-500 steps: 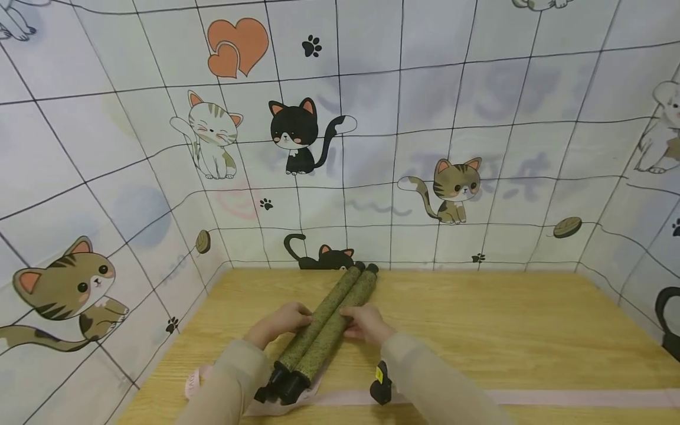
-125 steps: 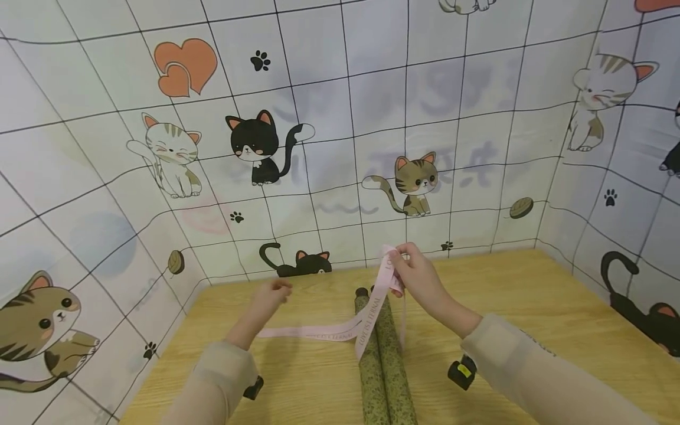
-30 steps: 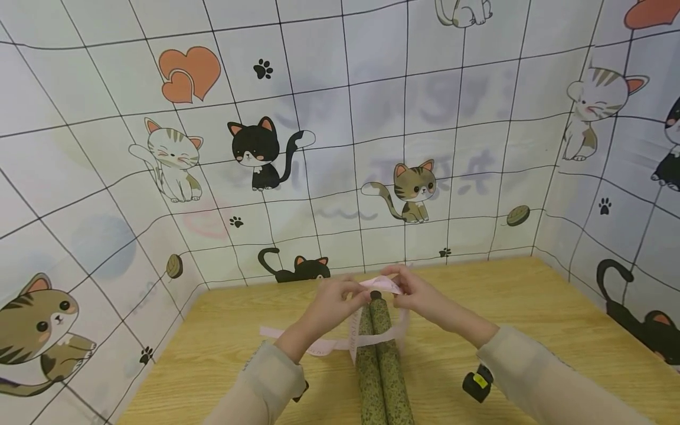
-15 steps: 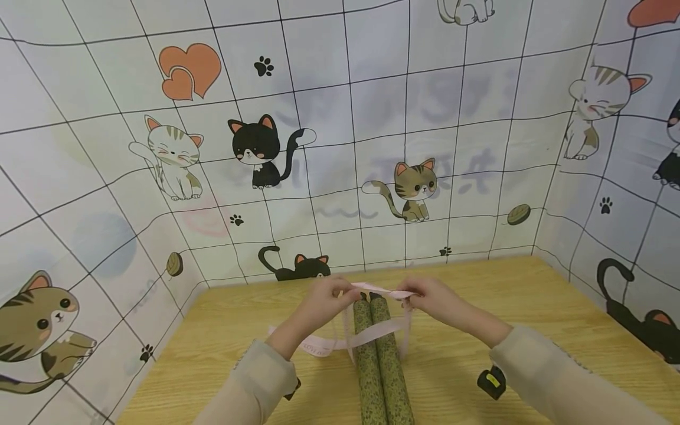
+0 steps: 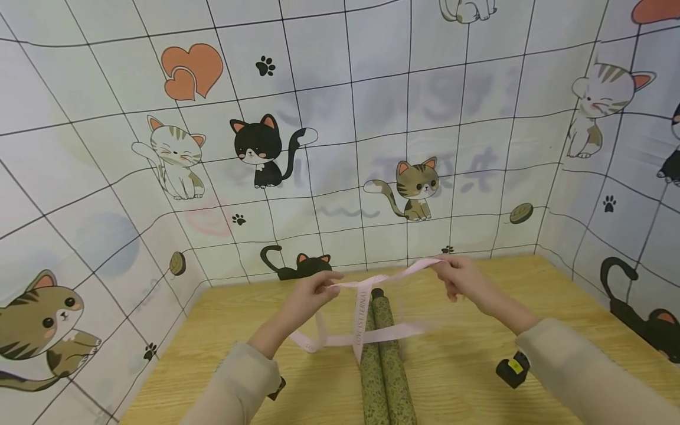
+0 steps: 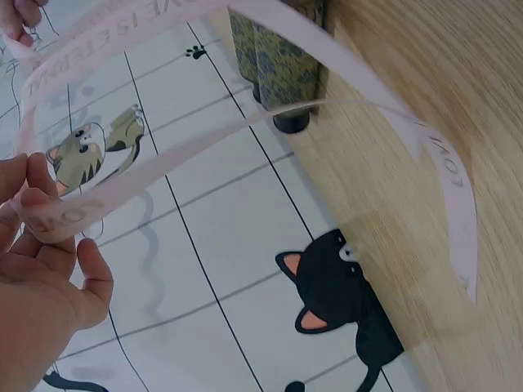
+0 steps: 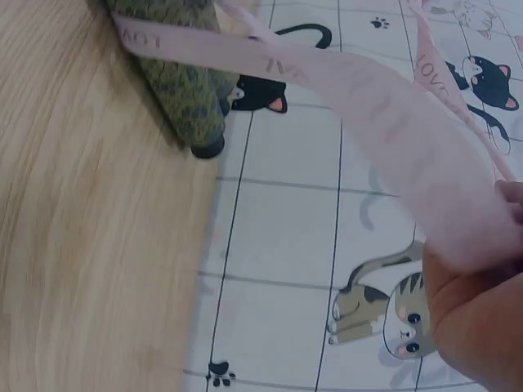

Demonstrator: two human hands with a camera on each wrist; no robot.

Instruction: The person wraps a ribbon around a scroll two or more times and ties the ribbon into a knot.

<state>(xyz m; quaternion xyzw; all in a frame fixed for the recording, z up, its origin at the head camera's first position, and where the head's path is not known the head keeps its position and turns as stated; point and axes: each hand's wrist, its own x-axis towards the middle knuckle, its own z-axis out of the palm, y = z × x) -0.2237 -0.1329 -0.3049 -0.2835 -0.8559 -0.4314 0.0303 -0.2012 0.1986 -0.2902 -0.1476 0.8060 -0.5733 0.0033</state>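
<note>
Two olive, speckled padded tubes [image 5: 395,378] with black ends lie side by side on the table, pointing away from me. A pink ribbon [image 5: 362,316] printed with "LOVE IS ETERNAL" passes around them, its strands crossing above their far part. My left hand [image 5: 308,295] pinches one strand left of the tubes; the left wrist view shows the ribbon [image 6: 392,122] running between thumb and fingers. To the right and higher, my right hand [image 5: 470,283] grips another strand, stretched between the hands. In the right wrist view a wide, blurred loop of ribbon [image 7: 384,131] covers part of those fingers.
A black object with a yellow label [image 5: 513,369] lies on the wooden table [image 5: 451,389] beside my right sleeve. Another dark object [image 5: 277,388] is partly hidden by my left sleeve. White walls with cat drawings [image 5: 340,147] enclose the table's back and sides.
Long before, both hands held the tubes over the ribbon. Within the last second the hands have drawn apart; the right hand moved right and up, pulling its strand out, while the left shifted left.
</note>
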